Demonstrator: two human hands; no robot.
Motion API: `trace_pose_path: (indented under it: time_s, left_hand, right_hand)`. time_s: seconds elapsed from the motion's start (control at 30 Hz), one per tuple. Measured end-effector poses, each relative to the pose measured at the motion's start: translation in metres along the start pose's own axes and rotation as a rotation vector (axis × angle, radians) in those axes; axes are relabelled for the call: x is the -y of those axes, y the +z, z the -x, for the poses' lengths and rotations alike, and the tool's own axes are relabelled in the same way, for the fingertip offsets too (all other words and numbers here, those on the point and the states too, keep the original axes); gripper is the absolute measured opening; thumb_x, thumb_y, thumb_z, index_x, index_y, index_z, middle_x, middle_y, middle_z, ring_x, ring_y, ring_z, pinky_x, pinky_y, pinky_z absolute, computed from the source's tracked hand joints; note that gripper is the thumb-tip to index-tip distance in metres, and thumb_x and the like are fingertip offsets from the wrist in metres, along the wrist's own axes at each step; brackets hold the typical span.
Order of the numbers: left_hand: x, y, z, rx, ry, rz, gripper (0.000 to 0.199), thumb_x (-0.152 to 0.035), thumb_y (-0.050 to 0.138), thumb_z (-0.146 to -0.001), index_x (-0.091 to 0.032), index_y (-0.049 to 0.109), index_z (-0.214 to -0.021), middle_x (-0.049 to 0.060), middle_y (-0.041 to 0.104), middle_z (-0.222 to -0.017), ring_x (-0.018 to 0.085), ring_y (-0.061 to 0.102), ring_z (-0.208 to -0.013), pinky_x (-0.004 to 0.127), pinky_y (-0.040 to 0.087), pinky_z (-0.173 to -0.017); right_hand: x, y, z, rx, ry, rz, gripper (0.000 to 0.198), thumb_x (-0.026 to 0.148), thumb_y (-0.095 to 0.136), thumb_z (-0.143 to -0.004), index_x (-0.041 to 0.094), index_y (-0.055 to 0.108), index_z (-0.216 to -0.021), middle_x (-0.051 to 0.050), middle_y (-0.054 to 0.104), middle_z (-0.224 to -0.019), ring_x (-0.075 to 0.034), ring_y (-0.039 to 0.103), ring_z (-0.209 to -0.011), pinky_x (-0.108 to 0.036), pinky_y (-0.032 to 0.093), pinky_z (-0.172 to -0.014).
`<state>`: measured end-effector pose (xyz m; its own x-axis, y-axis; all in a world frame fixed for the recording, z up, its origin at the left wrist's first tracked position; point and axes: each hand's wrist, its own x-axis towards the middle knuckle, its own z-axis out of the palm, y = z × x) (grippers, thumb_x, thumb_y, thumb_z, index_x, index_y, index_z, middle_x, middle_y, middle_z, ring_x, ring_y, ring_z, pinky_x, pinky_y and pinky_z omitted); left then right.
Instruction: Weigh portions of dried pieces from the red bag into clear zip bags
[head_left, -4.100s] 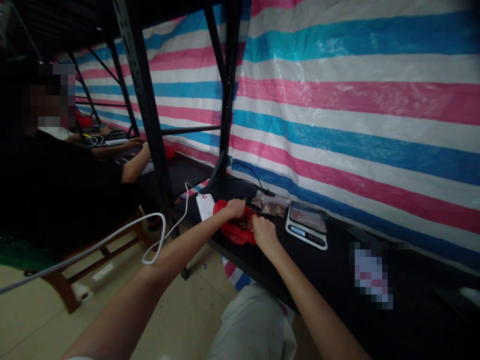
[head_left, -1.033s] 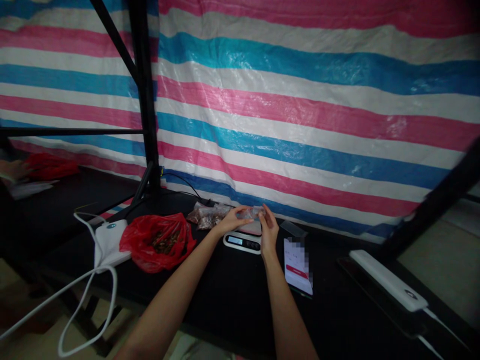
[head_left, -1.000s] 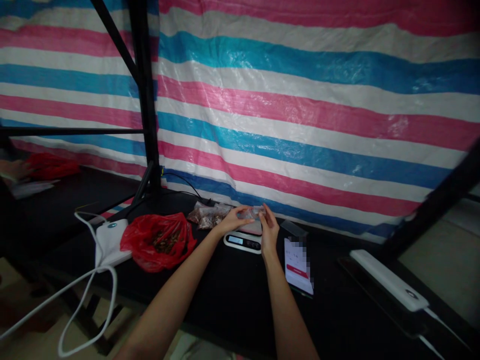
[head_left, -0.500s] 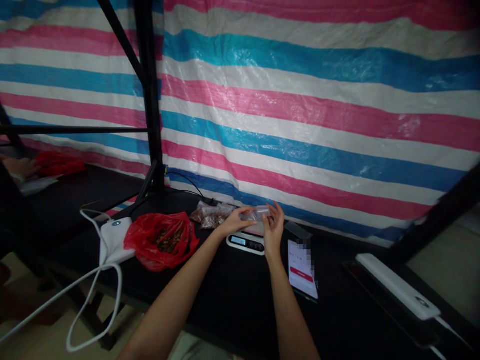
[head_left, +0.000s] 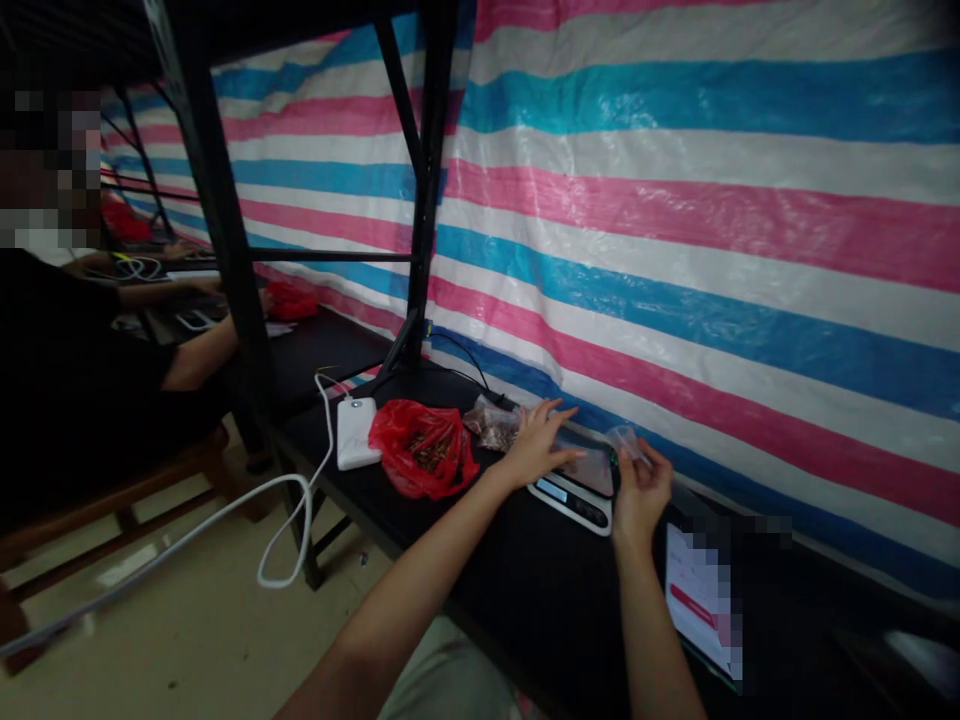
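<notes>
Small clear bag [head_left: 622,440] sits centre-right of frame, pinched in right hand [head_left: 639,490] fingers beside the scale [head_left: 574,488]. Left hand [head_left: 534,447] hovers spread over the scale, holding nothing. Thin slippery plastic could slip from the pinch; the left hand could knock the scale.

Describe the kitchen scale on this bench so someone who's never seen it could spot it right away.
On the black bench along the striped tarp wall, look right of the red plastic bag. The scale lies flat under the left hand; it is the only white slab with a small lit display on its front edge.
</notes>
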<state>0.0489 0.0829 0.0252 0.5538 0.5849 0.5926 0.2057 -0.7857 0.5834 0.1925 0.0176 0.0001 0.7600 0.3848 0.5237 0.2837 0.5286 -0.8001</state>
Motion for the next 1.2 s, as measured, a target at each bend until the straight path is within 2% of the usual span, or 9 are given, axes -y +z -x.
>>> trace_pose_path:
  time_s: [0.1,0.2,0.3,0.37,0.47,0.6,0.73,0.87,1.2]
  left_hand:
    - [-0.017,-0.054,0.053,-0.268,-0.077,0.035,0.027,-0.038,0.047,-0.084,-0.025,0.058,-0.105,0.005,0.052,-0.119,0.02,0.043,-0.114,0.04,0.029,-0.1]
    - [-0.019,-0.096,0.124,-0.46,-0.325,0.101,0.024,-0.034,0.041,-0.086,-0.019,0.06,-0.088,0.004,0.062,-0.091,0.017,0.056,-0.088,0.03,0.042,-0.081]
    - [-0.011,-0.119,0.178,-0.461,-0.548,0.013,0.025,-0.036,0.042,-0.085,-0.017,0.059,-0.085,0.002,0.061,-0.075,0.015,0.056,-0.066,0.026,0.042,-0.062]
    - [-0.006,-0.128,0.19,-0.425,-0.536,-0.129,0.024,-0.035,0.042,-0.086,-0.018,0.058,-0.082,0.002,0.06,-0.076,0.016,0.055,-0.07,0.027,0.042,-0.064]
    - [0.001,-0.137,0.174,-0.322,-0.37,-0.309,0.019,-0.029,0.042,-0.086,-0.019,0.058,-0.087,0.004,0.058,-0.088,0.018,0.053,-0.086,0.03,0.042,-0.077]
    - [0.012,-0.14,0.13,-0.121,-0.206,-0.496,0.015,-0.023,0.044,-0.085,-0.019,0.057,-0.093,0.005,0.056,-0.095,0.018,0.049,-0.091,0.031,0.041,-0.081]
    - [0.027,-0.128,0.1,0.179,-0.021,-0.627,0.013,-0.026,0.051,-0.082,-0.019,0.059,-0.09,0.005,0.056,-0.095,0.02,0.049,-0.092,0.031,0.041,-0.077]
    - [0.038,-0.111,0.092,0.359,0.017,-0.755,0.02,-0.026,0.06,-0.076,-0.014,0.06,-0.093,0.01,0.056,-0.103,0.024,0.047,-0.1,0.035,0.04,-0.08]
    - [0.055,-0.094,0.093,0.302,-0.011,-0.754,0.012,-0.018,0.052,-0.079,-0.015,0.062,-0.087,0.011,0.058,-0.097,0.025,0.05,-0.098,0.037,0.038,-0.081]
  right_hand:
    - [0.002,0.011,0.012,0.082,0.037,-0.024,0.042,0.037,0.069,-0.063,0.017,0.049,-0.095,-0.009,0.059,-0.106,-0.021,0.058,-0.098,-0.044,0.039,-0.093]
    - [0.003,0.027,0.032,0.343,0.07,0.019,0.04,0.037,0.065,-0.068,0.018,0.049,-0.1,-0.01,0.058,-0.108,-0.021,0.057,-0.099,-0.042,0.042,-0.09]
    - [0.004,0.046,0.051,0.626,0.014,0.124,0.045,0.037,0.057,-0.076,0.02,0.045,-0.116,-0.011,0.053,-0.115,-0.021,0.054,-0.103,-0.039,0.044,-0.089]
    - [0.006,0.057,0.061,0.759,-0.067,0.217,0.045,0.037,0.052,-0.08,0.022,0.044,-0.122,-0.01,0.05,-0.119,-0.022,0.05,-0.109,-0.039,0.042,-0.09]
    - [0.009,0.064,0.072,0.851,-0.146,0.324,0.04,0.036,0.047,-0.082,0.025,0.049,-0.121,-0.009,0.051,-0.116,-0.022,0.047,-0.11,-0.042,0.039,-0.094]
    - [0.003,0.056,0.082,0.841,-0.048,0.286,0.038,0.037,0.051,-0.08,0.023,0.05,-0.115,-0.01,0.051,-0.116,-0.022,0.053,-0.102,-0.039,0.046,-0.086]
    - [-0.003,0.045,0.09,0.799,0.062,0.255,0.04,0.035,0.055,-0.077,0.021,0.046,-0.113,-0.01,0.052,-0.114,-0.021,0.06,-0.092,-0.04,0.046,-0.085]
    - [-0.001,0.043,0.093,0.766,0.043,0.271,0.039,0.034,0.055,-0.076,0.021,0.046,-0.112,-0.01,0.053,-0.112,-0.02,0.059,-0.092,-0.04,0.045,-0.086]
    - [0.002,0.037,0.073,0.514,0.055,0.243,0.044,0.039,0.058,-0.07,0.019,0.047,-0.108,-0.012,0.059,-0.106,-0.021,0.057,-0.094,-0.034,0.047,-0.073]
